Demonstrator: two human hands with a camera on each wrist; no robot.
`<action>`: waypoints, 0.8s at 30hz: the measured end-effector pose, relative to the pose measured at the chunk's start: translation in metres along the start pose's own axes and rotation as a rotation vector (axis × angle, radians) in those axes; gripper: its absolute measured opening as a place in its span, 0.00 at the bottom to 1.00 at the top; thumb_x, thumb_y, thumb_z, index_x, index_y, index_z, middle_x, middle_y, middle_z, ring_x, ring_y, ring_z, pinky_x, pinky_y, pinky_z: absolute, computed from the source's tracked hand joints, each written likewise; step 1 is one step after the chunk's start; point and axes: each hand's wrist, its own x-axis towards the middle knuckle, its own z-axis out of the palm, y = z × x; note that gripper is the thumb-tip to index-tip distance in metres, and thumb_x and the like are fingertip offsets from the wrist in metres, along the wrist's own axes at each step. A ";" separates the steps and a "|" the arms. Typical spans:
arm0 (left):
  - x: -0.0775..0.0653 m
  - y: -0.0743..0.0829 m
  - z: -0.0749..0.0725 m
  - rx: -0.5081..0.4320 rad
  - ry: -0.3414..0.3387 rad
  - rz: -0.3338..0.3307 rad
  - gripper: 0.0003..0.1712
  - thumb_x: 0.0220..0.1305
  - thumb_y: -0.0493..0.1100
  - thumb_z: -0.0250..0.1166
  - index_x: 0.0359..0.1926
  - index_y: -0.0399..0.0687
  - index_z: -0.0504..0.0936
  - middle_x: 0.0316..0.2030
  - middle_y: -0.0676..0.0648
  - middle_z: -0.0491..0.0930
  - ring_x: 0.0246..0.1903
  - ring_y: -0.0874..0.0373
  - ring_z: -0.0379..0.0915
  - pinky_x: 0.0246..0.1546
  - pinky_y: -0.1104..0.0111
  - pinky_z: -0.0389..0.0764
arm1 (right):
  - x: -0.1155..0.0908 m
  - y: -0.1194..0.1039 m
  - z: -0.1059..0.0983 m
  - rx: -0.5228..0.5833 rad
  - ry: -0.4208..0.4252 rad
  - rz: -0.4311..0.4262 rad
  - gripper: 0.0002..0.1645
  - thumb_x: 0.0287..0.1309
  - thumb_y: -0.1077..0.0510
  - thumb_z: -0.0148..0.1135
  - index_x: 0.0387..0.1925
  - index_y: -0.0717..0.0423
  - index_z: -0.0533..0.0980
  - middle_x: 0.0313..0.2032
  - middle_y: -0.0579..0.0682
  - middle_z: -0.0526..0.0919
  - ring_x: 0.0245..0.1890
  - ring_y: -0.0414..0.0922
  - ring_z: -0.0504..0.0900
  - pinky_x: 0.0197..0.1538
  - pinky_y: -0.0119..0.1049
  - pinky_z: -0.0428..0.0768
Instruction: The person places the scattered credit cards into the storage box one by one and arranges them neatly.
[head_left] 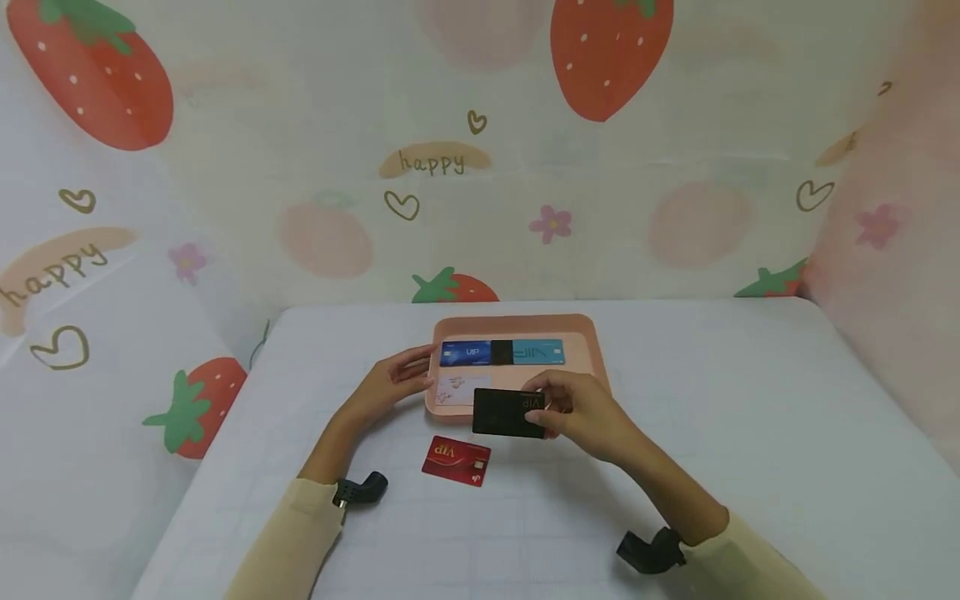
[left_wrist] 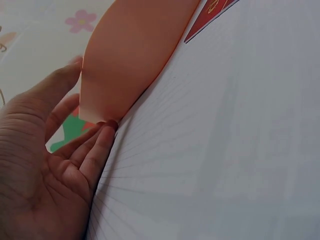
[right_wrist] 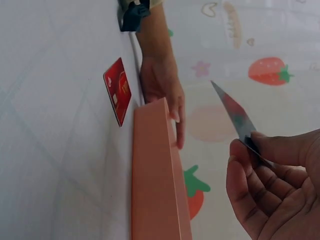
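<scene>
My right hand [head_left: 585, 412] pinches a black VIP card [head_left: 504, 412] between thumb and fingers, raised above the front of a pink tray [head_left: 600, 354]. The right wrist view shows this card [right_wrist: 235, 112] edge-on and tilted. At the tray's left side, my left hand [head_left: 390, 383] touches the wall with fairly straight fingers; in the left wrist view the fingertips [left_wrist: 107, 131] rest at the tray's lower corner. Inside the tray lie a dark blue VIP card [head_left: 465, 353], a light blue card [head_left: 542, 352] with a black patch between them, and a pale patterned card [head_left: 459, 389], partly hidden behind the black card.
A red VIP card [head_left: 456, 461] lies on the white tablecloth [head_left: 480, 542] in front of the tray. Behind the table hangs a strawberry-print backdrop [head_left: 480, 233]. Black wrist cameras [head_left: 651, 551] sit at both sleeves.
</scene>
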 end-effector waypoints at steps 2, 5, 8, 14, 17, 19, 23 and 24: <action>-0.003 -0.002 -0.001 -0.002 -0.009 -0.001 0.36 0.70 0.41 0.67 0.75 0.47 0.66 0.73 0.41 0.65 0.70 0.43 0.65 0.67 0.55 0.72 | 0.001 0.002 -0.001 0.026 -0.003 0.009 0.17 0.61 0.63 0.71 0.52 0.58 0.80 0.27 0.51 0.81 0.24 0.49 0.84 0.35 0.45 0.88; -0.004 -0.005 -0.002 -0.001 -0.033 0.004 0.37 0.69 0.40 0.67 0.76 0.48 0.65 0.74 0.41 0.63 0.70 0.42 0.64 0.67 0.57 0.72 | 0.002 0.004 -0.004 0.064 0.004 0.037 0.19 0.61 0.63 0.71 0.53 0.60 0.79 0.25 0.53 0.79 0.23 0.49 0.84 0.33 0.43 0.88; -0.002 -0.006 -0.003 0.005 -0.031 0.012 0.37 0.69 0.40 0.68 0.76 0.50 0.66 0.74 0.42 0.63 0.70 0.42 0.65 0.66 0.59 0.73 | 0.006 0.004 -0.011 0.081 0.010 0.050 0.20 0.60 0.64 0.71 0.53 0.61 0.79 0.26 0.55 0.80 0.25 0.53 0.84 0.32 0.41 0.87; 0.000 -0.005 -0.004 0.012 -0.018 0.007 0.37 0.68 0.42 0.69 0.75 0.51 0.67 0.73 0.43 0.65 0.69 0.43 0.67 0.66 0.58 0.73 | 0.017 0.006 -0.025 0.054 0.012 0.040 0.19 0.60 0.65 0.71 0.53 0.62 0.80 0.27 0.55 0.81 0.27 0.58 0.85 0.33 0.46 0.88; 0.000 -0.005 -0.004 0.005 -0.018 0.006 0.37 0.68 0.42 0.69 0.75 0.50 0.66 0.73 0.43 0.66 0.69 0.44 0.67 0.66 0.59 0.73 | 0.023 0.008 -0.031 0.045 0.002 0.027 0.19 0.60 0.66 0.70 0.53 0.64 0.80 0.25 0.55 0.78 0.27 0.60 0.85 0.34 0.46 0.88; -0.001 -0.005 -0.005 0.002 -0.020 0.006 0.37 0.68 0.42 0.69 0.75 0.49 0.66 0.73 0.42 0.66 0.69 0.44 0.66 0.66 0.60 0.73 | 0.027 0.009 -0.035 0.033 -0.003 0.019 0.18 0.61 0.66 0.70 0.53 0.64 0.80 0.24 0.54 0.77 0.26 0.58 0.85 0.34 0.43 0.88; -0.001 -0.005 -0.006 -0.006 -0.019 0.006 0.37 0.69 0.41 0.68 0.75 0.49 0.66 0.73 0.43 0.67 0.69 0.45 0.66 0.66 0.62 0.73 | 0.035 0.010 -0.040 0.007 -0.007 0.014 0.18 0.62 0.66 0.69 0.54 0.64 0.80 0.23 0.54 0.77 0.24 0.52 0.84 0.33 0.41 0.88; -0.001 -0.004 -0.006 -0.009 -0.019 0.009 0.37 0.69 0.41 0.68 0.75 0.48 0.66 0.73 0.43 0.67 0.70 0.44 0.66 0.66 0.62 0.73 | 0.037 0.011 -0.041 0.005 -0.008 0.015 0.18 0.62 0.66 0.68 0.54 0.65 0.80 0.23 0.54 0.77 0.24 0.52 0.84 0.33 0.43 0.88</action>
